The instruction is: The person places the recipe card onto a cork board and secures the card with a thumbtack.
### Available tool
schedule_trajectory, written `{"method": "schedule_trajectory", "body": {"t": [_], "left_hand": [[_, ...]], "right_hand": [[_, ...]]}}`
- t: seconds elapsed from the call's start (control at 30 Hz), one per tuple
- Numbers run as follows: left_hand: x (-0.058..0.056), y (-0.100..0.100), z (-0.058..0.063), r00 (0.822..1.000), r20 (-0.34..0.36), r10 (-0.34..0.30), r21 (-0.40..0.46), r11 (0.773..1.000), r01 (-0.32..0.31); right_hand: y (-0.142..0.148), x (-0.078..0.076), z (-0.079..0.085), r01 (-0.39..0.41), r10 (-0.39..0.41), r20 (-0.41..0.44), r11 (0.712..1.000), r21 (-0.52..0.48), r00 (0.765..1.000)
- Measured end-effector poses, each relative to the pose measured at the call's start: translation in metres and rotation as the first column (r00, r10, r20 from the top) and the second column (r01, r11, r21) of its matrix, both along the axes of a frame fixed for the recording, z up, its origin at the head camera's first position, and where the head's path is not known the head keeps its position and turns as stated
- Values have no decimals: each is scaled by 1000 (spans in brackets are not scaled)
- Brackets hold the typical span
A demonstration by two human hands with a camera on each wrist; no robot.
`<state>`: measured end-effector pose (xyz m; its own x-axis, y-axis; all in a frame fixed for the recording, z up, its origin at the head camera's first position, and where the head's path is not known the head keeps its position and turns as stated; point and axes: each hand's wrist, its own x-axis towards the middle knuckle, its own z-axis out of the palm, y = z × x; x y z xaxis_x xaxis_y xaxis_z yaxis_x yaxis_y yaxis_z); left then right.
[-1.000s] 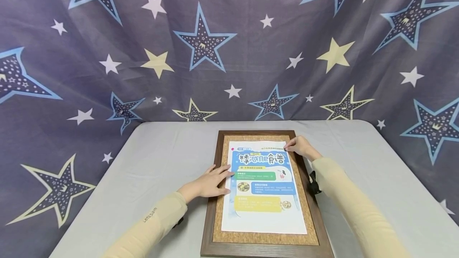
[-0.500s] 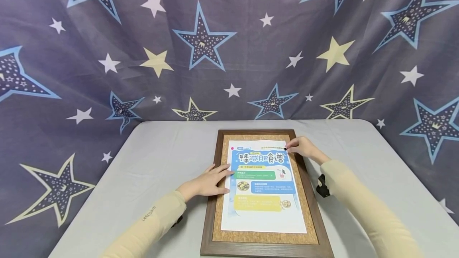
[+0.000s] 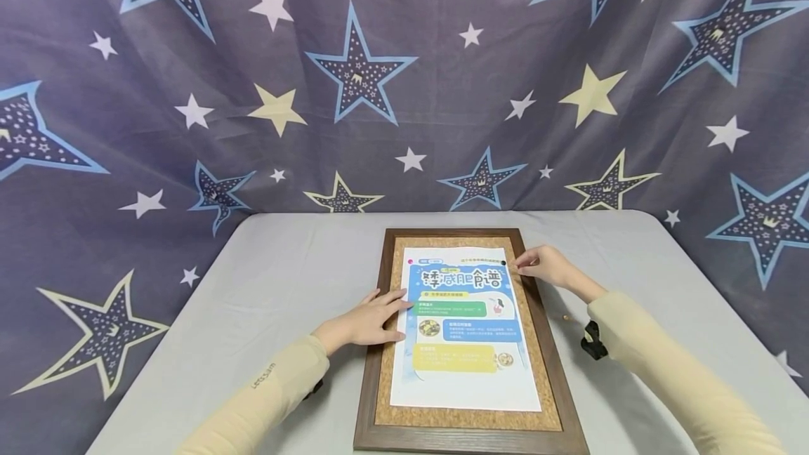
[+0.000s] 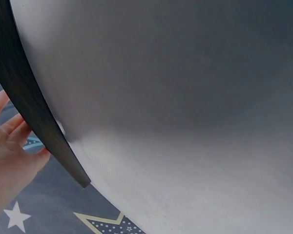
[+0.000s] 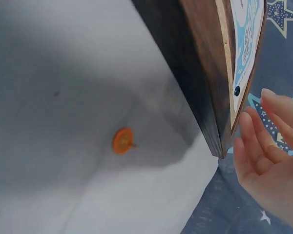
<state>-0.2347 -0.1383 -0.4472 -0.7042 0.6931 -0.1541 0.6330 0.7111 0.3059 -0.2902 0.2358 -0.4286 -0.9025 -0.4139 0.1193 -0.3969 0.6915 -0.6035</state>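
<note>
A printed poster lies on a cork board with a dark wooden frame. One pink thumbtack is at its top left corner, and a black thumbtack is at its top right. My left hand rests with spread fingers on the poster's left edge and the frame. Just right of the black thumbtack is my right hand, its fingers loosely bent over the frame's right side. In the right wrist view nothing shows between that hand's fingers and thumb.
An orange thumbtack lies on the grey-covered table, right of the frame; its pin points sideways in the right wrist view. A star-patterned curtain hangs behind the table.
My right hand has let go of the black thumbtack and drawn back to the right. The orange thumbtack has come into sight beside the frame. My left hand stays put.
</note>
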Motion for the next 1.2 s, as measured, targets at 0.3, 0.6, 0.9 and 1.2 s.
{"method": "schedule_trajectory", "body": {"t": [0.3, 0.6, 0.9, 1.2], "left_hand": [[0, 0, -2, 1000, 1, 1, 4, 1000, -1], [0, 1, -2, 1000, 2, 7, -6, 1000, -7], [2, 1, 0, 1000, 0, 5, -1, 1000, -5], [1, 1, 0, 1000, -2, 7, -10, 1000, -7]], "right_hand": [[6, 19, 2, -21, 21, 25, 1000, 12, 999], [16, 33, 2, -70, 70, 9, 997, 22, 998], [30, 45, 0, -94, 93, 14, 994, 52, 996], [40, 56, -3, -110, 107, 43, 990, 82, 993]]}}
